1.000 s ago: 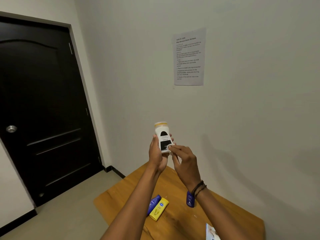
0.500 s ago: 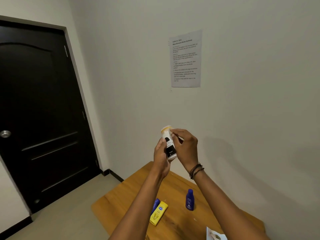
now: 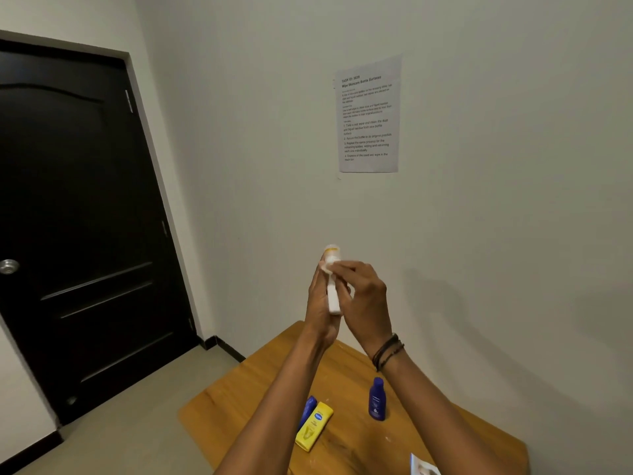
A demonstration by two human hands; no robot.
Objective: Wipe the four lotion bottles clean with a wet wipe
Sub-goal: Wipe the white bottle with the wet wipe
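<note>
Risk: the white bottle [image 3: 333, 298] is held high above the table [image 3: 239, 399], well clear of it. A wet surface could let it slip from the left hand [image 3: 317, 303] while the cap end is rubbed. That hand grips the bottle's lower body, upright. The right hand [image 3: 363, 296] pinches the wet wipe [image 3: 330, 266] against the top, apparently; blur obscures contact. The yellow bottle [image 3: 313, 430], lying blue bottle [image 3: 306, 411] and upright blue bottle [image 3: 376, 401] sit on the table.

The table [image 3: 233, 402] was smooth orange-brown wood, the door [image 3: 85, 217] glossy black with a shiny metal knob [image 3: 9, 266], the wall notice [image 3: 368, 114] matt paper, and the yellow bottle [image 3: 313, 430] and blue bottle [image 3: 376, 401] smooth plastic.
</note>
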